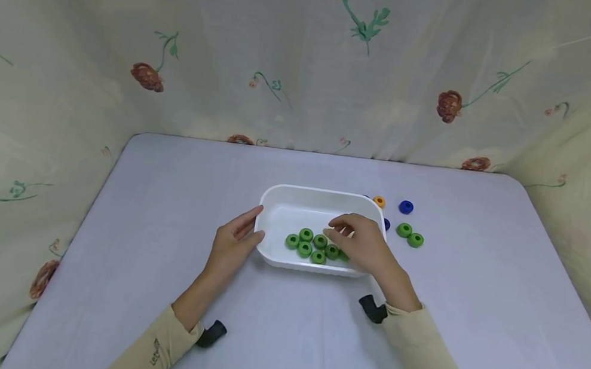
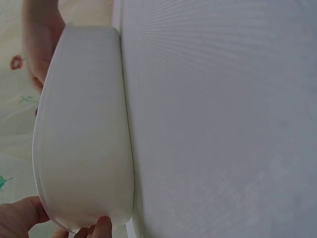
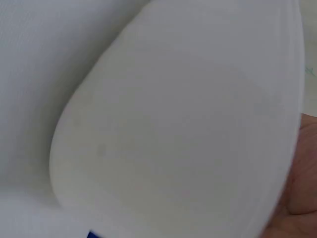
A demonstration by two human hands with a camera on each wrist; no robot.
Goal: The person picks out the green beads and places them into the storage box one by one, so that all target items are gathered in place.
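Observation:
A white plastic tray (image 1: 294, 196) holds several green ring-shaped beads (image 1: 305, 249), gathered toward its near side. At the tray's left end is my left hand (image 1: 230, 247), holding it with the thumb at the rim and the fingers against the outer wall. In the left wrist view, the fingertips (image 2: 103, 225) touch the tray's outside. My right hand (image 1: 362, 242) hovers over the tray's right part, fingers bent and parted from the thumb, with no bead visible between them. It partly covers a green bead beneath. The right wrist view shows mostly the tray wall (image 3: 173, 124).
Right of the tray lie two green beads (image 1: 416, 240), a blue bead (image 1: 406, 207) and an orange bead (image 1: 378, 201). Darker blue beads (image 1: 387, 224) are partly hidden by the tray's rim. A pale cloth covers the table (image 1: 192, 186); flowered curtains (image 1: 201, 102) surround it.

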